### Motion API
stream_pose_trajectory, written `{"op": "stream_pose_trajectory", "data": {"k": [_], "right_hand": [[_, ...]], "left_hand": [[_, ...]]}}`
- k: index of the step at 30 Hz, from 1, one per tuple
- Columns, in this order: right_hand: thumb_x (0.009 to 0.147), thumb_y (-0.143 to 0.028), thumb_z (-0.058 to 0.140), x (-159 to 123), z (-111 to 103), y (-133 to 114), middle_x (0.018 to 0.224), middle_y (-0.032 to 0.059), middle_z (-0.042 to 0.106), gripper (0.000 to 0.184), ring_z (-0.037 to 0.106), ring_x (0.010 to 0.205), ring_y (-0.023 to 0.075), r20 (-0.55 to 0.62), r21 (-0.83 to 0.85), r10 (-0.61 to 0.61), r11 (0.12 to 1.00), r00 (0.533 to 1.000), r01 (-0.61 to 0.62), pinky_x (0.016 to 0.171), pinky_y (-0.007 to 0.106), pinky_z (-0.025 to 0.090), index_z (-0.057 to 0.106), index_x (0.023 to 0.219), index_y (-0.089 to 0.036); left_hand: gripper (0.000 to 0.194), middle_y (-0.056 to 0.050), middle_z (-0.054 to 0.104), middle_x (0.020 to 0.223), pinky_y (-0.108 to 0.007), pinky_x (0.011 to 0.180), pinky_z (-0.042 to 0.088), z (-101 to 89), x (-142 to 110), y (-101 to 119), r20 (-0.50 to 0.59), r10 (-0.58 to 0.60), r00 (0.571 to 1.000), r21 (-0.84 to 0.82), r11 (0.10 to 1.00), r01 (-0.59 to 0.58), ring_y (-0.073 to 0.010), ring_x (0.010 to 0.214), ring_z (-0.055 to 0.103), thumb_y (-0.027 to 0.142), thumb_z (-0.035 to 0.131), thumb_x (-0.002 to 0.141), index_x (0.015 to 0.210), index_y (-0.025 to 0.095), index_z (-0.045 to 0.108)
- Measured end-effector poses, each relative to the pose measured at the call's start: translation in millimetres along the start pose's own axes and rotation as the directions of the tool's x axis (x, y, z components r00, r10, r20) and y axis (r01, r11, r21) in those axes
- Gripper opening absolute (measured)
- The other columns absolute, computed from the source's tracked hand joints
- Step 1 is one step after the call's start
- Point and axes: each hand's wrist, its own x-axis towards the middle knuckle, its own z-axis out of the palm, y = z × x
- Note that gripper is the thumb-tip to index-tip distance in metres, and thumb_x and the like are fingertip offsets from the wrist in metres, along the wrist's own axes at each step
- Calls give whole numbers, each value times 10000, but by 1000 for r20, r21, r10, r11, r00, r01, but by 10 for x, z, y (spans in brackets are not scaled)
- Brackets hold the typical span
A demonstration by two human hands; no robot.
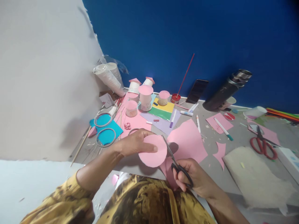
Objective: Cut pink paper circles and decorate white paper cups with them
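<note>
My left hand [137, 143] pinches a round pink paper disc [153, 157], its thumb lying on top. In my right hand [193, 174] is a pair of black-handled scissors [173, 155], fingers through the loops. The scissor blades point up and away from me, right beside the disc's right edge. A large pink paper sheet [188, 140] with a curved cut edge lies on the table just beyond and right of the scissors. Behind my left hand stand several paper cups with pink tops, such as the one in the middle [146, 99].
Blue paper [109, 126] with two grey rings lies left. Stacked cups [108, 76] lean by the wall. Red-handled scissors [263, 146], a dark flask [224, 93], a phone [197, 91] and a beige cloth-like bundle [254, 177] are on the right. Markers and pink scraps lie scattered.
</note>
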Motion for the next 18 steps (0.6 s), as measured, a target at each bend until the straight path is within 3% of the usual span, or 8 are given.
{"op": "stream_pose_trajectory", "data": {"k": [6,11,18], "right_hand": [[732,-733,765,-8,1,-5,490,-36,532,599,365,451,75,20,-1,0,1000,1000,0,481,225,260,580,689,-164],[701,-684,791,-27,51,-98,501,-39,534,552,360,461,86,22,-32,33,999,999,-32,495,239,276,592,741,-171],[735,-537,779,-29,62,-108,461,-46,487,411,346,459,95,-3,-19,24,1000,1000,-24,489,254,254,578,656,-188]], "left_hand": [[306,-14,713,772,-217,591,475,-33,-22,18,8,9,1000,67,998,-10,-161,697,634,413,839,708,875,164,777],[289,-7,699,740,-211,577,470,-11,-21,49,54,34,998,7,999,-34,-140,656,607,396,834,715,867,156,778],[291,-16,711,752,-212,567,460,-15,-27,50,69,28,997,8,1000,-29,-149,661,618,392,828,722,881,153,786]]}}
